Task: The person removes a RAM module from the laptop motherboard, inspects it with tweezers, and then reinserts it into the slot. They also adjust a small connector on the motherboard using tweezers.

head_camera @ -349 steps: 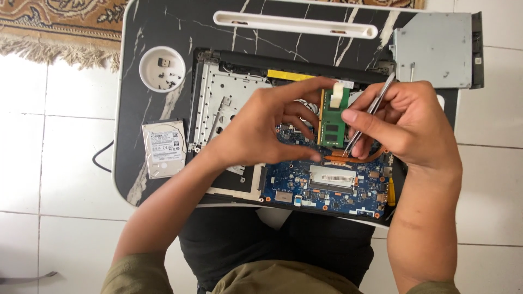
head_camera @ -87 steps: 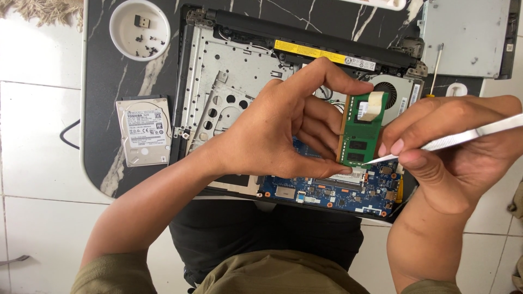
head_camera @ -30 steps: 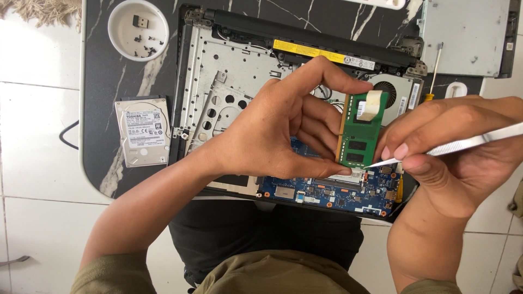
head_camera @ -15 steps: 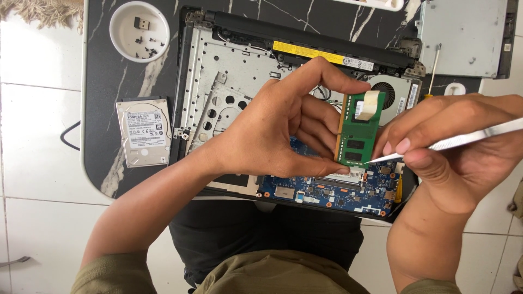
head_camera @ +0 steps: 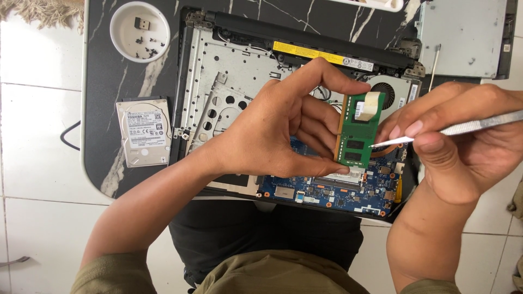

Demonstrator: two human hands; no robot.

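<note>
My left hand (head_camera: 283, 128) holds a green memory module (head_camera: 358, 132) upright by its edges, thumb below and forefinger above, over the blue motherboard (head_camera: 332, 190) of an opened laptop (head_camera: 229, 71). My right hand (head_camera: 463, 144) grips metal tweezers (head_camera: 436, 133); their tip touches the module's right edge. A pale sticker sits on the module's top end. The laptop lies on a black marbled lap table (head_camera: 103, 92).
A white round dish (head_camera: 139, 31) with small screws stands at the table's top left. A silver hard drive (head_camera: 143, 132) lies left of the laptop. A grey optical drive (head_camera: 463, 38) rests at top right. White floor tiles surround the table.
Over the last seconds the tweezers' tip shifted slightly along the module's right edge. Earlier, the module sat lower over the board and the view was wider.
</note>
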